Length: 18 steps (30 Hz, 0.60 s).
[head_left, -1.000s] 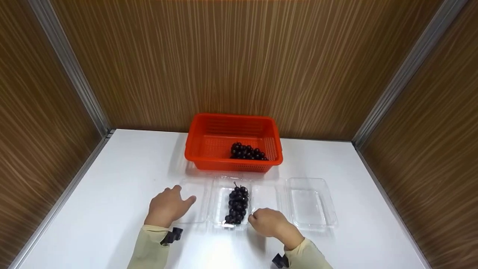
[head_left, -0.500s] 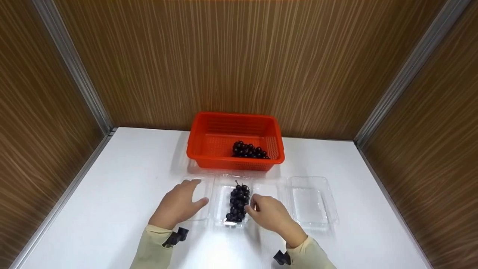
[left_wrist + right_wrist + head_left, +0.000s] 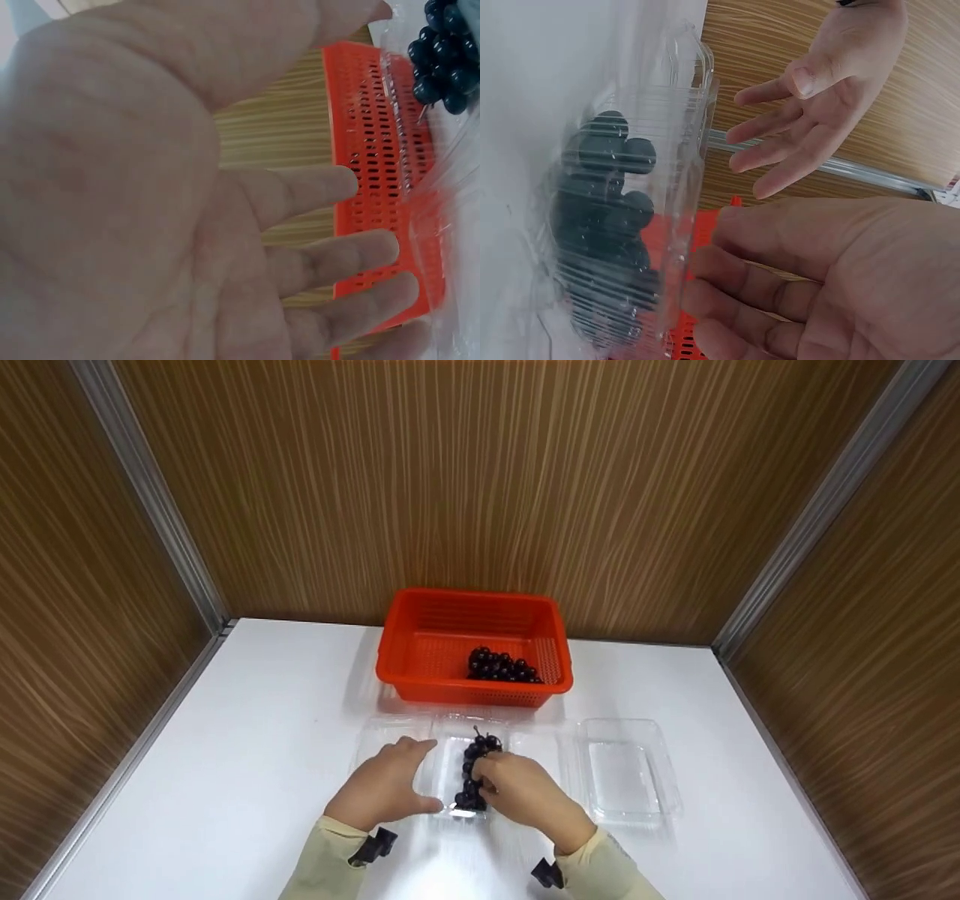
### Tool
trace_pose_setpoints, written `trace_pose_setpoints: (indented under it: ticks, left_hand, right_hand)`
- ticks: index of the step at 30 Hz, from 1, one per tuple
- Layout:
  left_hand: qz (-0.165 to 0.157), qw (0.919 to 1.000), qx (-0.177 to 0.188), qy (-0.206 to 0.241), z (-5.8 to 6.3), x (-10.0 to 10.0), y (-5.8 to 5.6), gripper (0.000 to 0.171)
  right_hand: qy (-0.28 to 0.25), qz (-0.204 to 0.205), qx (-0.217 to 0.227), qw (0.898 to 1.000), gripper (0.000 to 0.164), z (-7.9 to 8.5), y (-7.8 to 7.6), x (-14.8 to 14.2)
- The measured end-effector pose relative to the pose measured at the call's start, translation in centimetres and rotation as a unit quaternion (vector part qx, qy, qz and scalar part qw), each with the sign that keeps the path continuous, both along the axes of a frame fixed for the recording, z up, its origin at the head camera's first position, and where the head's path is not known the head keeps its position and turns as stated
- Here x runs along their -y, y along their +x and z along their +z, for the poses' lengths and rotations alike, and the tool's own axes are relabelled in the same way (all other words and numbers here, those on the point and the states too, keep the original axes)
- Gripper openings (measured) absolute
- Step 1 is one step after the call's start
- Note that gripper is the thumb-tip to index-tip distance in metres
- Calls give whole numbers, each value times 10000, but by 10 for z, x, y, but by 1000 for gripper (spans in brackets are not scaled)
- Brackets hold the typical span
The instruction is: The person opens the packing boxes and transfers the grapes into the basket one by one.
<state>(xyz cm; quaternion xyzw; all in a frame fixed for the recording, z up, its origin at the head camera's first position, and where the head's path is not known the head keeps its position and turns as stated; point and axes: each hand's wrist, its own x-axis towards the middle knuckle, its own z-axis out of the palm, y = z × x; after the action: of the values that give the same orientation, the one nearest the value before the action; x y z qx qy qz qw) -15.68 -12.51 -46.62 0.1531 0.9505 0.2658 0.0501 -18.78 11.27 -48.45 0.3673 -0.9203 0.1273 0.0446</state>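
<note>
A bunch of dark grapes (image 3: 470,793) lies lengthwise in a transparent plastic clamshell container (image 3: 448,757). My right hand (image 3: 525,791) hovers over the right side of the bunch and hides part of it. In the right wrist view its fingers (image 3: 731,274) are loosely bent near the container wall, and no grip on the grapes shows. My left hand (image 3: 384,787) is spread beside the container's left rim, over its lid side, holding nothing. The left wrist view shows its fingers (image 3: 337,259) apart and nearly straight, with the grapes (image 3: 446,56) beyond the thumb.
Behind the container stands a red perforated basket (image 3: 409,686) with more dark grapes (image 3: 502,666) at its right front. To the right lies a second transparent clamshell (image 3: 667,769), its lid half beside the first container. Wood-patterned panels (image 3: 480,480) enclose the white table (image 3: 277,690).
Both hands have moved inward toward the grapes. The right hand came from the container's right edge to over the bunch; the left shifted right, to the tray's left rim.
</note>
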Motion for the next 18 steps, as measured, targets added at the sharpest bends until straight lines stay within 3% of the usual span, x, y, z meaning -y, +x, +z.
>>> trace_pose_setpoints:
  ticks: [4, 8, 13, 18]
  left_hand:
    - [-19, 9998, 37, -191, -5, -8, -1, 91]
    - [-13, 9995, 142, -271, -13, -17, -3, 91]
    - [-63, 9986, 148, -502, -21, -25, -3, 84]
    - [-147, 9970, -91, -755, -24, -27, -3, 75]
  right_hand:
    - [307, 259, -427, 9983, 15, -9, 0, 5]
    - [547, 220, -740, 9955, 16, -20, 0, 6]
    - [717, 199, -660, 9950, 24, -26, -2, 7]
    - [803, 207, -585, 9948, 25, -27, -6, 7]
